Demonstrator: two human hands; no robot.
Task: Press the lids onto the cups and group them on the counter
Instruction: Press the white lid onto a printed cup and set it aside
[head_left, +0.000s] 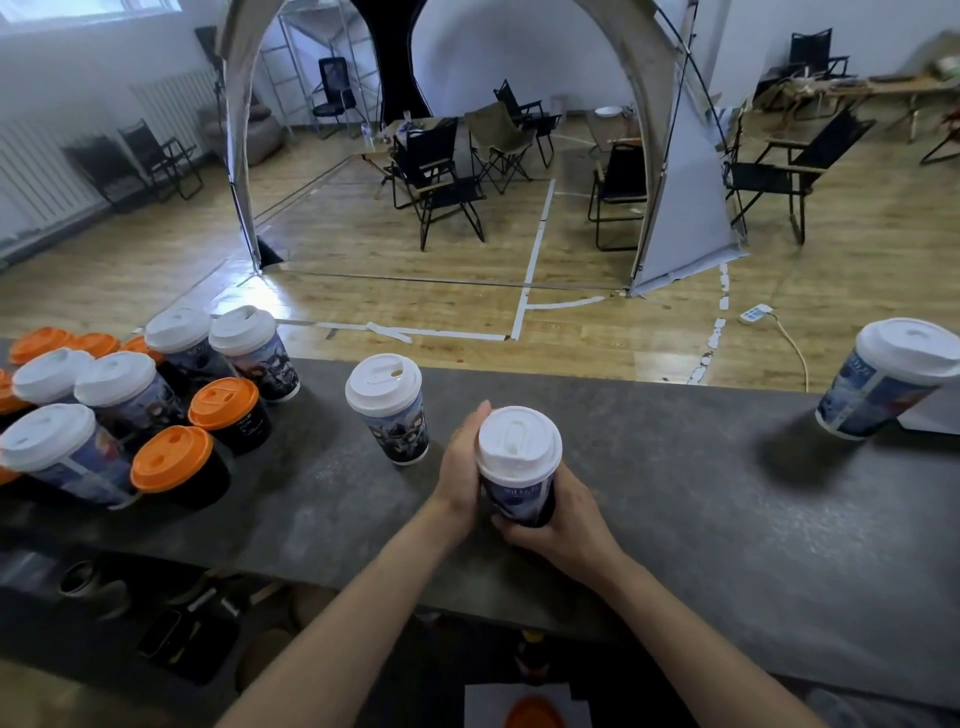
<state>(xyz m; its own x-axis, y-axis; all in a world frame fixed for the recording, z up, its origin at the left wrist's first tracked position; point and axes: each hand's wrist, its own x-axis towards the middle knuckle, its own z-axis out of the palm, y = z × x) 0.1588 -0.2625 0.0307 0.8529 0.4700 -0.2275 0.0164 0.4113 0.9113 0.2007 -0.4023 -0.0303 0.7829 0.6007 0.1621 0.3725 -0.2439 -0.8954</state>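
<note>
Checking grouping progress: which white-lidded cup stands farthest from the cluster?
The cup at the far right end of the counter, alone; all others are left or centre.

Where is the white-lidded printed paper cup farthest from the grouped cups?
In the head view, the white-lidded printed paper cup stands alone at the far right of the dark grey counter, near its far edge, right of the held white-lidded cup.
</note>
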